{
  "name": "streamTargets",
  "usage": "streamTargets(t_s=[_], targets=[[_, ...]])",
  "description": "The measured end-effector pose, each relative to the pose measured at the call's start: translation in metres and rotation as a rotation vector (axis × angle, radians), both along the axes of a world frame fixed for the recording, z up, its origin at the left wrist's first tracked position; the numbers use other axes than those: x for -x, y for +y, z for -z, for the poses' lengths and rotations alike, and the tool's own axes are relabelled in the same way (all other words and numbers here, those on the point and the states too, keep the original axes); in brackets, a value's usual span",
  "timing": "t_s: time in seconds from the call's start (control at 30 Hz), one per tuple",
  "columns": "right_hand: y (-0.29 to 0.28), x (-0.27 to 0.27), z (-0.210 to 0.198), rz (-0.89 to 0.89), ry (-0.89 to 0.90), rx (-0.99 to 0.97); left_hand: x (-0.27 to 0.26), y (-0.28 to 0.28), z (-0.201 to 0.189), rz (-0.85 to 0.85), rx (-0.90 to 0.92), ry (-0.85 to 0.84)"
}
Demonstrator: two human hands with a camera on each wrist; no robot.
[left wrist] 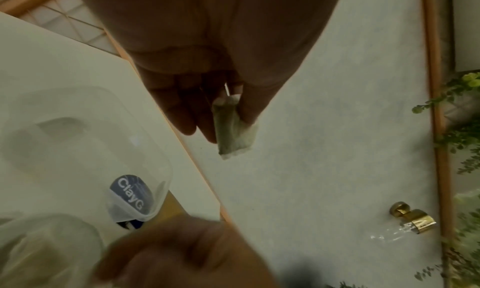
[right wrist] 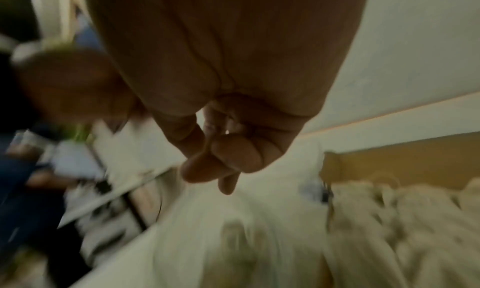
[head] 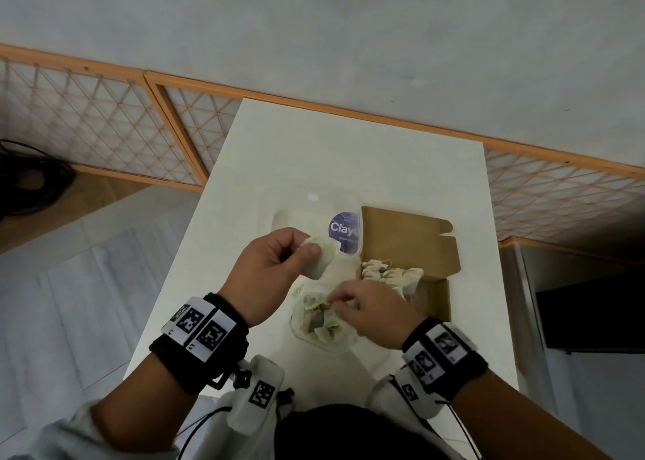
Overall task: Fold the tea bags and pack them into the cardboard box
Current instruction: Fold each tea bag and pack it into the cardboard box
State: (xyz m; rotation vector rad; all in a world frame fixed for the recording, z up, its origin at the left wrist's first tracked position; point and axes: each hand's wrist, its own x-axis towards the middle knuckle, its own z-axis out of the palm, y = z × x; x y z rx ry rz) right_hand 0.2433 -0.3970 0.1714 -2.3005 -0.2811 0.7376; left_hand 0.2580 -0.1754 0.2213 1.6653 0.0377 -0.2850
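Paper tea bag [head: 320,258] pinched in raised left hand [head: 268,271]; right hand [head: 370,311] lowered.

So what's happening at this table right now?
A person is packing tea bags. Their left hand pinches one tea bag between thumb and fingers, lifted above the white table. Their right hand reaches with curled fingers into a clear bowl of loose tea bags; whether it has caught one is too blurred to tell. To the right, the open cardboard box already holds a pile of bags. A clear lid with a purple label lies behind.
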Motion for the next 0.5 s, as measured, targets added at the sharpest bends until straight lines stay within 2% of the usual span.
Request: streamTargets(t_s=[0.1, 0.27, 0.4, 0.5], targets=[[0.017, 0.009, 0.044, -0.238, 0.016, 0.198, 0.006, 0.008, 0.005, 0.002, -0.033, 0.001], [0.044, 0.007, 0.071, -0.536, -0.007, 0.484, 0.016, 0.017, 0.01, 0.007, -0.087, 0.024], [0.051, 0.002, 0.079, -0.599, -0.06, 0.559, 0.019, 0.021, 0.01, 0.006, -0.116, 0.037], [0.045, -0.002, 0.08, -0.491, -0.067, 0.457, 0.019, 0.022, 0.007, 0.004, -0.126, 0.03]])
